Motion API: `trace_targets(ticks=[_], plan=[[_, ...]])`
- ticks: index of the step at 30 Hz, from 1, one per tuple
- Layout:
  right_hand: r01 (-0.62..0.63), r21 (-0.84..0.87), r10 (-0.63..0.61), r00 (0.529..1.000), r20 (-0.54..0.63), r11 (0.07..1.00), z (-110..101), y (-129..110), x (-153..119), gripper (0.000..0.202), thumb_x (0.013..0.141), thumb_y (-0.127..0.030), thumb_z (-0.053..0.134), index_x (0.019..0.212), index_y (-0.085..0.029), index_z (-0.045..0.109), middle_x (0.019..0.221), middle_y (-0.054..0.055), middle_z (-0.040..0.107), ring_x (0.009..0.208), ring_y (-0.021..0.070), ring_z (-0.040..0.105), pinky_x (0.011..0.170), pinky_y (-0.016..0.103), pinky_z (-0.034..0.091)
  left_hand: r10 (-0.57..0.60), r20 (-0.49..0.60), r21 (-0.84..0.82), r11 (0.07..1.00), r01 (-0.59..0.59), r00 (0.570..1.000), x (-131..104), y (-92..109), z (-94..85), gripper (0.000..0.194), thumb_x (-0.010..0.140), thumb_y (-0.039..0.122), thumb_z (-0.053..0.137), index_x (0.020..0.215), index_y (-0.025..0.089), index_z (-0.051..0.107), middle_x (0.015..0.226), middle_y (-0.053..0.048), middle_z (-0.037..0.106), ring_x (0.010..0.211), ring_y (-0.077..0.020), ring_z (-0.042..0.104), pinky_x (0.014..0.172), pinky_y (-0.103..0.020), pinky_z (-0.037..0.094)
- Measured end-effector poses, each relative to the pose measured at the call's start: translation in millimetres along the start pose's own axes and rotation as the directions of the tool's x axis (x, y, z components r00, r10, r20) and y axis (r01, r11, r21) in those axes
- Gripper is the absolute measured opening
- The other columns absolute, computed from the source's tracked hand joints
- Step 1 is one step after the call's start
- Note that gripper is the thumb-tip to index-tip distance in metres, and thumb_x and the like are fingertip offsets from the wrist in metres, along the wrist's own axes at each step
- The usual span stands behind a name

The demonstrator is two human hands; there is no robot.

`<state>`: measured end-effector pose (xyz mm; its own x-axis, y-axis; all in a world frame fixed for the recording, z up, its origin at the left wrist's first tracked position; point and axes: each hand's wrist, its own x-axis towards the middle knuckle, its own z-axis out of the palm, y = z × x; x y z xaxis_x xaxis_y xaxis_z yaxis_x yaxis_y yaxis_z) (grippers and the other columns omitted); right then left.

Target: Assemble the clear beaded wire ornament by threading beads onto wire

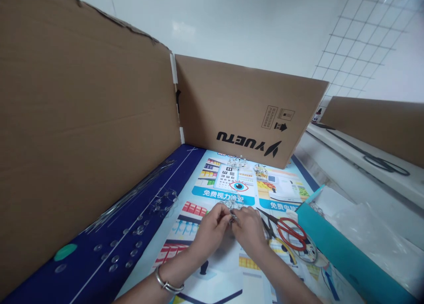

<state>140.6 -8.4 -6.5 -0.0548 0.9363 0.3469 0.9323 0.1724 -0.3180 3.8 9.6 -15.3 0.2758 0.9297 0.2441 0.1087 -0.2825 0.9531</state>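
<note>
My left hand [212, 226] and my right hand [249, 229] meet over the printed mat [221, 268]. Both have their fingertips pinched close together on a clear bead-and-wire piece [232, 201]. Part of it pokes out beyond the fingers; the spot being gripped is mostly hidden. Just right of my right hand lie red-handled scissors [293, 234] and a yellow-handled tool [285, 247], which looks like pliers. Farther back rest two similar clear beaded pieces, one [236, 163] behind the hands and another [260, 171] to its right.
Cardboard panels stand at the left [86, 96] and back [245, 105]. On the blue strip lie thin wires [132, 192], a beaded wire piece [164, 201], several loose clear beads [114, 259] and a green disc [65, 252]. A teal box [344, 246] holding clear plastic [371, 229] is at right.
</note>
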Motion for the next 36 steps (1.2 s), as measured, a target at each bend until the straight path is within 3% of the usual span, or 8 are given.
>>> trace_targets(ticks=[4, 10, 16, 22, 27, 29, 36], plan=[[-0.025, -0.01, 0.025, 1.0, -0.001, 1.0, 0.7, 1.7, 0.6, 0.01, 0.07, -0.013, 0.058, 0.069, -0.021, 0.063, 0.07, 0.002, 0.06, 0.075, 0.0194, 0.049, 0.069, 0.029, 0.029, -0.007, 0.001, 0.01, 1.0, 0.007, 1.0, -2.1, 1.3, 0.5, 0.009, 0.081, 0.015, 0.044, 0.075, 0.02, 0.048, 0.067, 0.003, 0.052, 0.063, -0.0133, 0.051, 0.059, -0.023, 0.039], [-0.042, 0.02, 0.043, 0.999, -0.033, 0.999, 1.4, 5.1, -1.3, 0.018, 0.079, -0.014, 0.051, 0.075, -0.024, 0.066, 0.066, 0.001, 0.058, 0.073, 0.0174, 0.05, 0.068, 0.026, 0.031, -0.043, -0.021, -0.06, 0.997, 0.041, 0.999, -2.3, 4.4, -1.0, 0.006, 0.083, 0.02, 0.044, 0.077, 0.02, 0.047, 0.064, 0.004, 0.053, 0.06, -0.0133, 0.054, 0.058, -0.024, 0.041], [-0.02, 0.042, 0.022, 0.999, -0.039, 0.999, 2.9, 6.9, -3.8, 0.017, 0.077, -0.014, 0.052, 0.07, -0.023, 0.065, 0.065, 0.0, 0.058, 0.073, 0.0173, 0.05, 0.07, 0.026, 0.032, -0.047, -0.051, -0.092, 0.995, 0.042, 0.998, -1.0, 5.7, -1.6, 0.005, 0.082, 0.019, 0.045, 0.077, 0.02, 0.048, 0.065, 0.004, 0.054, 0.06, -0.0128, 0.054, 0.059, -0.023, 0.042], [-0.031, 0.043, 0.033, 0.998, -0.047, 0.999, 2.1, 4.9, -4.4, 0.02, 0.076, -0.014, 0.053, 0.088, -0.023, 0.066, 0.071, 0.002, 0.06, 0.078, 0.0193, 0.05, 0.074, 0.029, 0.031, -0.026, -0.03, -0.083, 0.996, 0.023, 0.999, -3.6, 7.5, 1.0, 0.008, 0.082, 0.016, 0.044, 0.075, 0.019, 0.047, 0.066, 0.004, 0.051, 0.062, -0.0123, 0.052, 0.058, -0.023, 0.041], [-0.039, 0.03, 0.039, 0.999, -0.021, 0.999, 2.5, 2.8, -3.6, 0.013, 0.067, -0.011, 0.058, 0.067, -0.021, 0.065, 0.069, 0.004, 0.059, 0.077, 0.0209, 0.048, 0.071, 0.03, 0.028, -0.016, 0.012, -0.103, 0.995, 0.017, 1.0, -8.1, 8.6, 4.9, 0.01, 0.082, 0.014, 0.043, 0.075, 0.019, 0.047, 0.066, 0.003, 0.052, 0.062, -0.0124, 0.052, 0.059, -0.023, 0.041], [-0.049, 0.05, 0.05, 0.999, -0.021, 0.998, 2.3, 2.9, -3.0, 0.013, 0.066, -0.01, 0.057, 0.063, -0.021, 0.064, 0.067, 0.004, 0.059, 0.076, 0.0205, 0.048, 0.07, 0.03, 0.028, -0.013, 0.004, -0.099, 0.995, 0.013, 1.0, -8.9, 8.2, 5.6, 0.009, 0.082, 0.014, 0.044, 0.076, 0.019, 0.047, 0.067, 0.003, 0.053, 0.063, -0.0127, 0.053, 0.059, -0.023, 0.041], [-0.09, 0.247, 0.104, 0.994, -0.044, 0.965, 2.0, 7.3, -2.7, 0.02, 0.074, -0.012, 0.052, 0.075, -0.023, 0.069, 0.064, 0.001, 0.056, 0.073, 0.0182, 0.049, 0.07, 0.028, 0.032, -0.048, -0.06, -0.174, 0.984, 0.037, 0.997, -6.0, 3.8, 3.5, 0.005, 0.082, 0.018, 0.046, 0.077, 0.019, 0.048, 0.067, 0.003, 0.055, 0.063, -0.013, 0.056, 0.062, -0.024, 0.044]])
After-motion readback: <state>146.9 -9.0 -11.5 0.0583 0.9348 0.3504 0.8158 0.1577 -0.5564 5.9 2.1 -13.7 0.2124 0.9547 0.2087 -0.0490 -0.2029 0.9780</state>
